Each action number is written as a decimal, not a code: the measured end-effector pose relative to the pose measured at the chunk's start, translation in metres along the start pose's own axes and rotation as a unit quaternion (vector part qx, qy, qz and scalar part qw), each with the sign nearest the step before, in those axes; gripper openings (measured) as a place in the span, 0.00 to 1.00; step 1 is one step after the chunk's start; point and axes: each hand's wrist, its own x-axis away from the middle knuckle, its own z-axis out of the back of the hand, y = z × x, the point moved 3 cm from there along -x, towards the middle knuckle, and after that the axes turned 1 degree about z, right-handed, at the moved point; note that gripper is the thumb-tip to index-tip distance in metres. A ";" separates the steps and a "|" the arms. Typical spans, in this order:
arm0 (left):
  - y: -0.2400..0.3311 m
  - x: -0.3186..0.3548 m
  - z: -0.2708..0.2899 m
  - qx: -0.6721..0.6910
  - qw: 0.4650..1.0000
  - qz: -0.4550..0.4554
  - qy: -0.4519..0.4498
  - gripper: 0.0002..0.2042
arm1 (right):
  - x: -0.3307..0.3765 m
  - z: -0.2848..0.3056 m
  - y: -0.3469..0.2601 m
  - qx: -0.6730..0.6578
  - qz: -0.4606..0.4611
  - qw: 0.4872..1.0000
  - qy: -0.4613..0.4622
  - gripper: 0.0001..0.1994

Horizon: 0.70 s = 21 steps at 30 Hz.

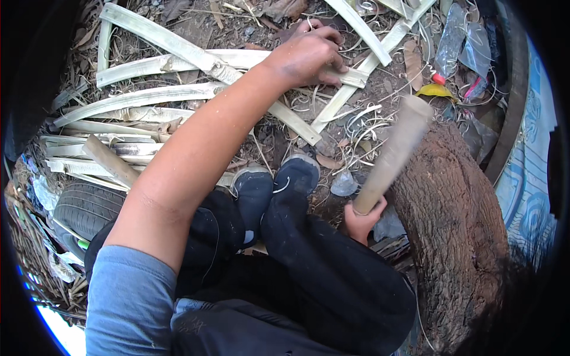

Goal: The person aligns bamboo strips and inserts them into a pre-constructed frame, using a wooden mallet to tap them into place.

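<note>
My left arm reaches far forward, and my left hand [317, 52] has its fingers curled over a pale split-bamboo strip [355, 78]. That strip's end pokes out to the right of the fingers. Low at the right, my right hand [363, 221] is wrapped around the near end of a thick, pale wooden stick [392, 157]. The stick slants up and away to the right, slightly smeared by motion. Another split strip [160, 34] crosses beneath my left forearm, its near end close to my shoes. Thin curled shavings [365, 133] are scattered on the ground between my hands.
A thick, rough-barked log [454, 237] lies beside my right hand. Several more strips [136, 101] are piled at the left, above a black tyre [89, 207]. Clear plastic pieces [451, 38] and a yellow leaf [435, 90] lie at the far right. My dark shoes [297, 175] stand between.
</note>
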 end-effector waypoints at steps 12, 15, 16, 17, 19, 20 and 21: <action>0.003 -0.003 0.004 -0.009 0.999 -0.028 -0.011 0.14 | -0.006 0.004 -0.015 -0.107 0.054 0.991 0.057 0.29; 0.003 -0.003 0.009 -0.021 0.999 -0.025 -0.029 0.16 | -0.015 0.014 -0.014 -0.116 0.103 0.988 0.001 0.28; 0.002 -0.004 0.008 -0.021 0.999 -0.025 -0.019 0.17 | -0.017 0.015 -0.017 -0.098 0.122 0.987 -0.030 0.29; 0.003 -0.003 0.007 -0.018 0.999 -0.025 -0.027 0.17 | -0.014 0.007 -0.013 -0.059 0.180 0.982 -0.019 0.28; 0.005 -0.003 0.008 -0.018 0.999 -0.019 -0.035 0.16 | -0.019 -0.011 -0.011 0.068 0.055 0.996 -0.033 0.26; 0.007 -0.002 0.008 -0.017 0.999 -0.015 -0.038 0.16 | -0.018 -0.011 -0.015 0.109 0.028 0.993 -0.025 0.24; 0.006 -0.003 0.008 -0.019 0.999 -0.011 -0.039 0.16 | -0.014 -0.008 -0.008 0.048 0.058 0.997 0.006 0.23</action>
